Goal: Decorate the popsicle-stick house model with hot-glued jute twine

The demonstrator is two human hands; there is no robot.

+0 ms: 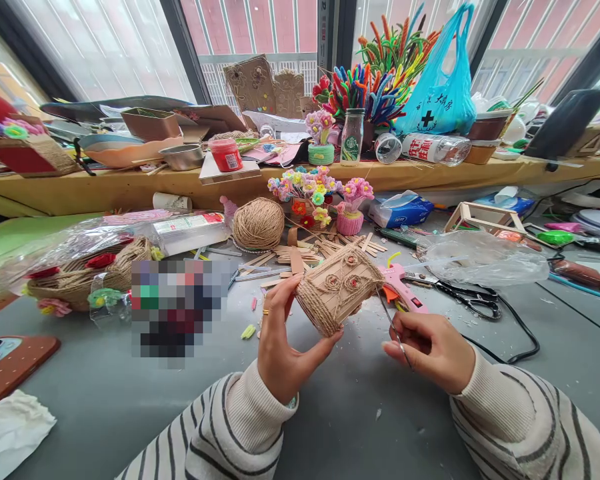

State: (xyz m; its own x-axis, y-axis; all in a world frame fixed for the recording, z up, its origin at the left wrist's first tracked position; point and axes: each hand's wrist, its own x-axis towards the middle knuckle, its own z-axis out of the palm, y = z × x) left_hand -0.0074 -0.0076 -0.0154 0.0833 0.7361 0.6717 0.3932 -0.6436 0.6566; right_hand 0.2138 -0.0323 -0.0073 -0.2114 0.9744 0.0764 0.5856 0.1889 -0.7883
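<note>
My left hand [280, 347] is closed around a small box-shaped craft piece [341, 285] wrapped in jute twine, with twine spirals on its side. It is held tilted above the grey table [130, 400]. My right hand [430, 347] pinches a strand of twine [391, 320] that runs up to the piece's right end. Behind the piece lie a pink glue gun [403, 288], a ball of jute twine [259, 224] and several loose wooden sticks [300, 255].
Black scissors [467, 298] and a black cable lie right of the glue gun. A twine basket in plastic [87, 270] and a phone [5, 363] sit at left. Small flower pots [350, 207], a clear bag [480, 257] and a cluttered shelf [300, 177] stand behind.
</note>
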